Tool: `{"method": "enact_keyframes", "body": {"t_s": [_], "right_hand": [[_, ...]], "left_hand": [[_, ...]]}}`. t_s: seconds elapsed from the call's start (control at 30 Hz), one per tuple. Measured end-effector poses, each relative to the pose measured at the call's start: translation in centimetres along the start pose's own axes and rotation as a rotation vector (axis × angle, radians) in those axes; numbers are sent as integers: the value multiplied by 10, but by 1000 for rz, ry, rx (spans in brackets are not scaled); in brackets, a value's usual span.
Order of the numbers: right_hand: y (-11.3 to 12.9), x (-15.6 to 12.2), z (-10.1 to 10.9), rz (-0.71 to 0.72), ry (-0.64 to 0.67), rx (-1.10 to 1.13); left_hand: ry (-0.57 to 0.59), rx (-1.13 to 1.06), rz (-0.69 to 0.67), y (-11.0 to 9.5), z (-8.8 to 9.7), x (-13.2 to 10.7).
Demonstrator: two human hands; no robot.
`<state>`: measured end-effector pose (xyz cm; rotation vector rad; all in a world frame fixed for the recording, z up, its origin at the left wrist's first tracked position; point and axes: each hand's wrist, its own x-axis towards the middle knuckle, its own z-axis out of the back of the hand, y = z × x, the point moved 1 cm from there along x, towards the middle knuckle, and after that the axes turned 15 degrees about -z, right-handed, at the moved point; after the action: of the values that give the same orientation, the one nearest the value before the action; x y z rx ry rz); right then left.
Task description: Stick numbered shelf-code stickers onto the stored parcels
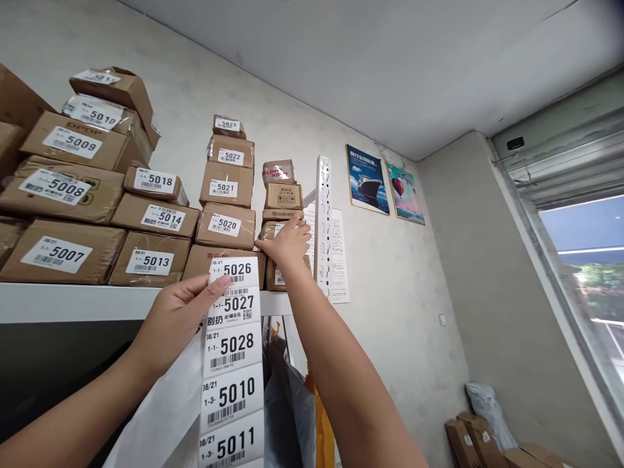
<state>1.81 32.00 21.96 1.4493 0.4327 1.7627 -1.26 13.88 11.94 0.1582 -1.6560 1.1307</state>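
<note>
My left hand grips a long strip of printed labels near its top, thumb across the front. Labels 5026, 5027 and 5028 hang uppermost, with 5010 and 5011 below. Further up, my right hand is stretched out with fingers spread against the front of a small taped carton in the rightmost stack. Part of a white label shows on that carton, and the hand covers the rest. Over it sit a thin brown box, a printed carton and a top box with red lettering.
Stacked, labelled cartons stand along the white shelf. A perforated metal upright rises right of my right hand. Bagged parcels hang or stand below the shelf. More boxes lie on the lower right.
</note>
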Motion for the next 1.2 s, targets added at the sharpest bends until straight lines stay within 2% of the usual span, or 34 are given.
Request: {"method": "enact_keyframes", "body": {"t_s": [0.17, 0.37, 0.43, 0.5, 0.53, 0.6, 0.67, 0.7, 0.77, 0.87, 0.97, 1.13, 1.2], "right_hand": [[-6, 0, 11, -23, 13, 38], [-12, 0, 14, -5, -6, 89], [-18, -7, 23, 37, -33, 166], [-29, -18, 37, 172, -15, 340], [-35, -25, 44, 261, 74, 448], [-47, -40, 54, 405, 373, 626], [-58, -52, 58, 434, 613, 719], [-63, -56, 59, 414, 655, 752], [-69, -61, 57, 367, 643, 821], [-74, -62, 54, 279, 632, 920], [-76, -62, 53, 207, 572, 986], [-74, -58, 49, 234, 345, 1020], [-71, -53, 47, 254, 274, 1018]], "left_hand": [[6, -23, 6, -2, -7, 0], [6, -11, -54, -3, -17, 9], [29, 29, -86, -2, -19, 14], [58, 87, -129, 0, -19, 21], [81, 117, -151, 1, -19, 24], [140, 165, -211, 4, -20, 30], [197, 214, -270, 7, -22, 35], [211, 234, -291, 8, -23, 37], [180, 228, -295, 8, -28, 39], [66, 130, -255, 6, -37, 39], [22, 175, -292, 6, -47, 39], [-13, 280, -322, 13, -58, 46], [12, 269, -308, 13, -61, 50]]}}
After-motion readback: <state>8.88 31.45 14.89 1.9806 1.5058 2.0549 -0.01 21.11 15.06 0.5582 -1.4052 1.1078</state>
